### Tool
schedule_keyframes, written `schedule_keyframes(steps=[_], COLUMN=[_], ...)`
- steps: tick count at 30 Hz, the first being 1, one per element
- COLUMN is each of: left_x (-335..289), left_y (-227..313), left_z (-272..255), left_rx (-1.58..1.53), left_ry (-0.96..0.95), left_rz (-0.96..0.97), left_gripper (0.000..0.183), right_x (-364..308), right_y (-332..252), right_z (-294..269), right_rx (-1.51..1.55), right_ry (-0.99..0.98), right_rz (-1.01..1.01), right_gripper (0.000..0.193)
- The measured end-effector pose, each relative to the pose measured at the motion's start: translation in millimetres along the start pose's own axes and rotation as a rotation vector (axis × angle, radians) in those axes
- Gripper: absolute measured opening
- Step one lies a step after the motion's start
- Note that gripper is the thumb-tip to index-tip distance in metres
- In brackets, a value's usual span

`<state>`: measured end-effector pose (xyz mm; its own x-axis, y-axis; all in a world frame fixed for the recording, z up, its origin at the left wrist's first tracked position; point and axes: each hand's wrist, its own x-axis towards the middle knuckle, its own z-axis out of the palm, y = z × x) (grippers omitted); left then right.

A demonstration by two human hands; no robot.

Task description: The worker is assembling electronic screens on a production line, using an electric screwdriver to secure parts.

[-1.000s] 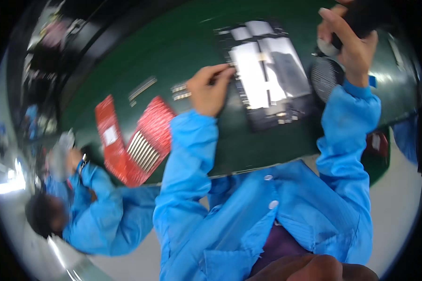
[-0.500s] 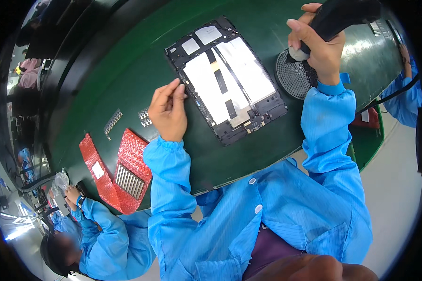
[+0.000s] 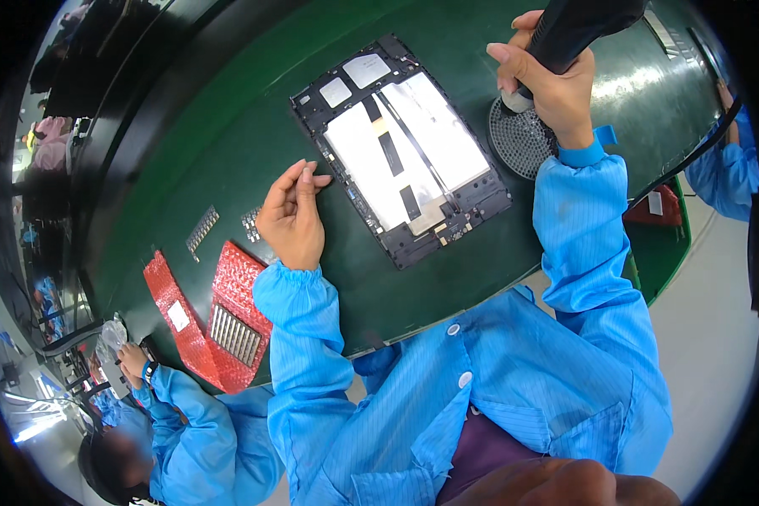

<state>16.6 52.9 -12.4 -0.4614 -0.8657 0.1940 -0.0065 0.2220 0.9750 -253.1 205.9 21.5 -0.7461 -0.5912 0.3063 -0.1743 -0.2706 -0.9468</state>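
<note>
An opened tablet [image 3: 405,156] lies tilted on the green table, its silvery battery faces and black frame showing. My left hand [image 3: 293,218] is just off its left edge, thumb and fingers drawn together in a pinch. Whatever is between those fingertips, if anything, is too small to make out. In my right hand [image 3: 561,93] is a thick black electric screwdriver [image 3: 578,34], gripped round its body above a round dish with a grid of small holes [image 3: 514,139]. The grip and dish hide the tool's working tip.
Left of my left hand lie small strips of parts [image 3: 202,232] and a red bubble-wrap sleeve [image 3: 185,337] bearing a ribbed metal block [image 3: 234,334]. A co-worker in blue [image 3: 194,438] sits at the lower left. A black cable [image 3: 687,177] runs past the table's right edge.
My left hand has drawn back slightly from the tablet's edge, down and to the left. My right hand has moved a little left with the screwdriver.
</note>
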Motion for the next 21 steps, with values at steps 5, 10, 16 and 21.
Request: schedule_keyframes(steps=[5,10,16,21], left_x=[-4.2,-4.8,-9.7,-7.0], left_y=[-2.7,-3.1,-0.7,4.0], left_z=[-5.5,4.9,18.2,8.6], left_rx=[0.145,0.354,0.313,0.218], left_ry=[0.011,-0.013,-0.071,-0.05], left_rz=[0.042,0.328,0.3,0.225], left_gripper=[0.014,0.015,0.015,0.016], right_x=[-2.2,-6.1,-4.7,-1.9], right_y=[-14.1,-19.2,-50.7,-61.4], right_z=[21.4,13.8,45.7,128.2], right_rx=[-0.033,-0.032,0.151,0.188], right_ry=[-0.057,-0.051,-0.218,-0.404], right_rz=[-0.159,-0.223,-0.334,-0.298], right_gripper=[0.033,0.032,0.032,0.036])
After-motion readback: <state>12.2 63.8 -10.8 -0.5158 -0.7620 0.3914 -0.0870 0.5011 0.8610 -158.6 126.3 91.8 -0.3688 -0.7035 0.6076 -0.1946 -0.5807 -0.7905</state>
